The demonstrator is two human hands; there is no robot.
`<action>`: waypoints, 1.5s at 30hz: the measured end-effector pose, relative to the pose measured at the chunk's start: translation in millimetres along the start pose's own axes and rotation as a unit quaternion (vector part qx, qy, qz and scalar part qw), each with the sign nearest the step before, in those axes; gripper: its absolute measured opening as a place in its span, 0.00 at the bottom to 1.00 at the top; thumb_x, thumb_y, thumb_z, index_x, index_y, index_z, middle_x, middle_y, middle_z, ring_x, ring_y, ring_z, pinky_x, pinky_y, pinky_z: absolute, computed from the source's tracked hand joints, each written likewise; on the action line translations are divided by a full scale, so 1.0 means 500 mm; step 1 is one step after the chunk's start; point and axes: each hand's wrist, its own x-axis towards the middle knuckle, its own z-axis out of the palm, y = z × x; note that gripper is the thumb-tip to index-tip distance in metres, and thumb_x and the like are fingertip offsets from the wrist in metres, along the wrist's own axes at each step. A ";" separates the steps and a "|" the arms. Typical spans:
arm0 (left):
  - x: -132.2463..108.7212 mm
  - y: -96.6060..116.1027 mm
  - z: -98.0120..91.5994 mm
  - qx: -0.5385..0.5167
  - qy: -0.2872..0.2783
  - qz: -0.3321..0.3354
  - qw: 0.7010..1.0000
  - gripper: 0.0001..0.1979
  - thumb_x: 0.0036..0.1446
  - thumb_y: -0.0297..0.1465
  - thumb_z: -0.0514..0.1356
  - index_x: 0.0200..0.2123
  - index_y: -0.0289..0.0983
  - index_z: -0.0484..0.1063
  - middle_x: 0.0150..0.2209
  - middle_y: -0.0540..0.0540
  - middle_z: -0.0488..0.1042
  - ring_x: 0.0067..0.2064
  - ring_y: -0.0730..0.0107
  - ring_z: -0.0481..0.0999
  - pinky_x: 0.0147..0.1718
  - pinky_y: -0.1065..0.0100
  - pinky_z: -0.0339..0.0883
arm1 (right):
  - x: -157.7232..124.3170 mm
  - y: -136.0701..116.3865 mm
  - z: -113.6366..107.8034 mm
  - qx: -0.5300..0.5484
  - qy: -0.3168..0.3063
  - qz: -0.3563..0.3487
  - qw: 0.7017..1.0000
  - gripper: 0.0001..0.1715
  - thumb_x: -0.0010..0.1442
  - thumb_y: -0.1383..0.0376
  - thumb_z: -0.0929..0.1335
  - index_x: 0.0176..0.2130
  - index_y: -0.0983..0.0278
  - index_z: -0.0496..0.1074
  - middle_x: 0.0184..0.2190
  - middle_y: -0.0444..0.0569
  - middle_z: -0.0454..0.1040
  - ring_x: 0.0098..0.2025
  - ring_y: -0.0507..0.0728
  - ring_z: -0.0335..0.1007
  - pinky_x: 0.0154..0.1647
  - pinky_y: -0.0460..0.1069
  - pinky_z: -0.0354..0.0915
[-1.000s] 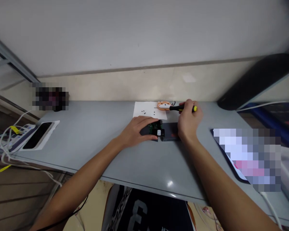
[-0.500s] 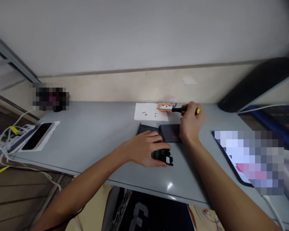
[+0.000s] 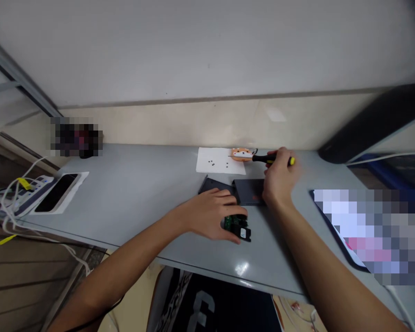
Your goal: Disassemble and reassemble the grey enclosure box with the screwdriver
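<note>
My right hand (image 3: 280, 177) is closed around a screwdriver (image 3: 263, 159) with a black handle and yellow end. Its thin shaft points left, across an orange animal-faced case (image 3: 242, 153). Fingers and thumb of my left hand (image 3: 214, 214) curve round a green circuit board (image 3: 233, 222) with black parts and a white label; part of the board is under the hand. Just behind my left hand lies a dark flat panel (image 3: 214, 183), partly covered. A dark grey cover (image 3: 251, 191) with a small red mark sits between my two hands.
Several tiny dark screws (image 3: 212, 163) lie on a white paper (image 3: 204, 157) at the back of the grey table (image 3: 134, 184). To the right rests a lit tablet (image 3: 332, 230). A phone (image 3: 57, 192) and a power strip (image 3: 34, 193) with cables are at left.
The view has shifted slightly, so the scene sits a little further right. Both hands keep nearly the same places, the right one still holding the screwdriver.
</note>
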 end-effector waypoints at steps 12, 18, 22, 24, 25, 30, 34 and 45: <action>-0.008 -0.027 -0.010 0.002 0.001 -0.038 0.999 0.27 0.61 0.51 0.66 0.56 0.40 0.74 0.51 0.43 0.78 0.54 0.57 0.75 0.55 0.57 0.67 | -0.002 -0.012 0.007 0.040 0.026 0.106 0.993 0.14 0.61 0.60 0.64 0.28 0.62 0.73 0.23 0.43 0.65 0.25 0.51 0.61 0.22 0.47 0.55; -0.008 -0.028 -0.011 -0.011 0.003 -0.039 0.999 0.27 0.60 0.51 0.67 0.56 0.41 0.75 0.51 0.43 0.78 0.53 0.58 0.76 0.56 0.57 0.67 | 0.007 -0.009 0.007 0.091 0.036 0.157 0.983 0.13 0.58 0.59 0.65 0.28 0.63 0.73 0.24 0.43 0.64 0.25 0.50 0.61 0.20 0.45 0.55; -0.009 -0.031 -0.009 -0.005 0.012 -0.038 0.999 0.25 0.62 0.50 0.65 0.56 0.41 0.75 0.51 0.43 0.78 0.52 0.57 0.76 0.55 0.58 0.67 | 0.017 -0.011 -0.001 0.123 0.039 0.182 0.975 0.14 0.58 0.57 0.65 0.29 0.63 0.72 0.24 0.43 0.64 0.24 0.50 0.59 0.20 0.46 0.54; -0.011 -0.033 -0.008 -0.001 0.013 -0.037 0.999 0.24 0.62 0.49 0.65 0.55 0.41 0.75 0.50 0.43 0.78 0.51 0.58 0.76 0.54 0.57 0.68 | 0.023 -0.018 -0.009 0.134 0.042 0.189 0.972 0.13 0.59 0.57 0.65 0.29 0.63 0.71 0.23 0.43 0.63 0.24 0.50 0.57 0.20 0.46 0.54; -0.011 -0.033 -0.007 0.001 0.015 -0.037 0.999 0.24 0.62 0.49 0.65 0.55 0.41 0.75 0.50 0.43 0.78 0.51 0.58 0.76 0.54 0.57 0.68 | 0.027 -0.022 -0.013 0.140 0.042 0.194 0.970 0.12 0.59 0.57 0.64 0.29 0.62 0.70 0.23 0.43 0.62 0.23 0.50 0.56 0.20 0.47 0.53; -0.012 -0.033 -0.001 0.010 0.028 -0.031 0.999 0.24 0.62 0.48 0.65 0.55 0.41 0.75 0.50 0.42 0.77 0.51 0.58 0.76 0.54 0.57 0.68 | 0.030 -0.035 -0.019 0.167 0.021 0.210 0.963 0.12 0.59 0.58 0.64 0.29 0.62 0.69 0.22 0.41 0.59 0.22 0.49 0.53 0.18 0.44 0.51; -0.008 -0.026 0.003 0.003 0.037 -0.001 0.999 0.23 0.63 0.47 0.65 0.55 0.40 0.75 0.50 0.41 0.77 0.54 0.57 0.74 0.55 0.56 0.67 | 0.015 -0.027 -0.003 0.144 -0.003 0.176 0.974 0.15 0.60 0.56 0.65 0.28 0.63 0.71 0.20 0.41 0.60 0.21 0.49 0.54 0.18 0.44 0.52; -0.004 -0.019 0.003 -0.011 0.031 0.004 0.999 0.26 0.57 0.51 0.68 0.51 0.39 0.76 0.47 0.42 0.77 0.52 0.57 0.74 0.55 0.57 0.67 | -0.002 -0.014 0.009 0.110 -0.025 0.126 0.986 0.16 0.59 0.56 0.66 0.28 0.63 0.74 0.22 0.43 0.64 0.22 0.49 0.59 0.18 0.44 0.54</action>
